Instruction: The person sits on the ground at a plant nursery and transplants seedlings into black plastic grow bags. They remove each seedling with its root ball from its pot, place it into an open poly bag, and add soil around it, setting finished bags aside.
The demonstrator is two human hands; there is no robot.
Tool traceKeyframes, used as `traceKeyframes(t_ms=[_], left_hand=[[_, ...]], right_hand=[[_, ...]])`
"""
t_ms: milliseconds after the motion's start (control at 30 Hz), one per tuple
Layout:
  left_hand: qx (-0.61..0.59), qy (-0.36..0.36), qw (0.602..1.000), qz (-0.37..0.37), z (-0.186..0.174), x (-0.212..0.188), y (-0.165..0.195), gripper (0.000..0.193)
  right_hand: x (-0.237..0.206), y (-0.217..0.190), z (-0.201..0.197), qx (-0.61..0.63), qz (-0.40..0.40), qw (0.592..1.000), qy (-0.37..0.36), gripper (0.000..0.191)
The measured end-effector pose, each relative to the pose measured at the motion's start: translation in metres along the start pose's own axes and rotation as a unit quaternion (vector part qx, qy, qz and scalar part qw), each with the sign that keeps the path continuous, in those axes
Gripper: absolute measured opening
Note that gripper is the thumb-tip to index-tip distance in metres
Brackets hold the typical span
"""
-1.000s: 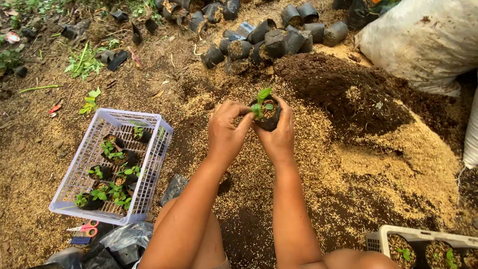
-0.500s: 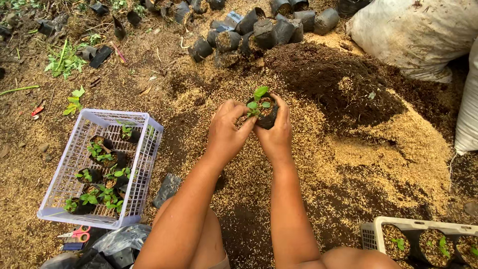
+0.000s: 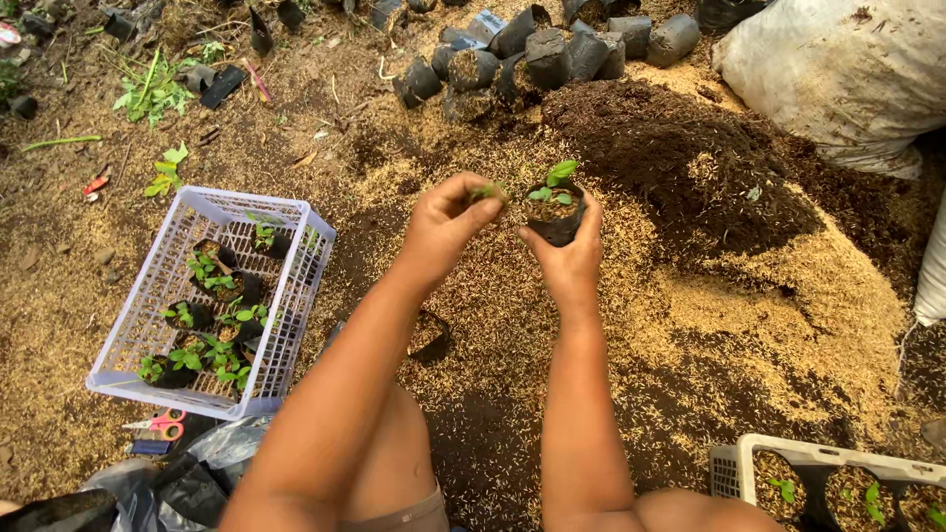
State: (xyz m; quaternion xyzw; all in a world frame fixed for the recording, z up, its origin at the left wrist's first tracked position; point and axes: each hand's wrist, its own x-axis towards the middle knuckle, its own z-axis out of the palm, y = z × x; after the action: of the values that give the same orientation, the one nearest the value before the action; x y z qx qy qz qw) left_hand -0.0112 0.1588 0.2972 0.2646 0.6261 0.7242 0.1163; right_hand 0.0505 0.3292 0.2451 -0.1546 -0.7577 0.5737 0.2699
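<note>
**Potting a seedling: support and pinch**

The right hand [image 3: 570, 258] is wrapped around a small black nursery bag [image 3: 555, 223], held upright above the husk-strewn ground [image 3: 690, 296] with a green seedling [image 3: 554, 182] standing in its soil. The left hand [image 3: 445, 222] has thumb and fingertips pressed together on a tiny green sprig [image 3: 486, 191], just beside the bag's rim. Good practice here, as a judgement — keep the bag level so the soil stays in, and pinch the sprig lightly, since so soft a stem bruises easily. A white crate [image 3: 128, 345] of potted seedlings lies to the left — well apart from both hands.
</note>
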Motion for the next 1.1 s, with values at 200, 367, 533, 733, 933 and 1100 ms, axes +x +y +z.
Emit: traceKeyframes(t_ms=[200,367,533,733,933,1100], left_hand=[[0.491,-0.373,0.774,-0.145,-0.063,-0.019,-0.063,0.02],[0.318,0.49,0.811,0.04,-0.276,-0.007,0.04,0.077],[0.163,0.478,0.861,-0.055,-0.263,-0.024,0.033,0.096],[0.098,0.112,0.987,-0.056,-0.05,0.003,0.0,0.08],[-0.172,0.055,0.975,-0.129,0.025,0.015,-0.019,0.078],[-0.184,0.138,0.961,-0.156,-0.008,0.018,-0.05,0.085]], right_hand=[[0.013,0.016,-0.009,-0.004,0.113,0.994,0.006,0.088],[0.012,0.022,-0.004,-0.034,0.076,0.996,0.017,0.082],[0.005,0.017,0.02,0.048,0.08,0.995,-0.024,0.084],[-0.005,-0.007,0.044,0.163,-0.05,0.985,-0.001,0.084],[-0.018,-0.035,0.056,0.095,-0.058,0.994,0.012,0.085],[-0.019,-0.039,0.051,0.156,-0.092,0.972,-0.149,0.092]])
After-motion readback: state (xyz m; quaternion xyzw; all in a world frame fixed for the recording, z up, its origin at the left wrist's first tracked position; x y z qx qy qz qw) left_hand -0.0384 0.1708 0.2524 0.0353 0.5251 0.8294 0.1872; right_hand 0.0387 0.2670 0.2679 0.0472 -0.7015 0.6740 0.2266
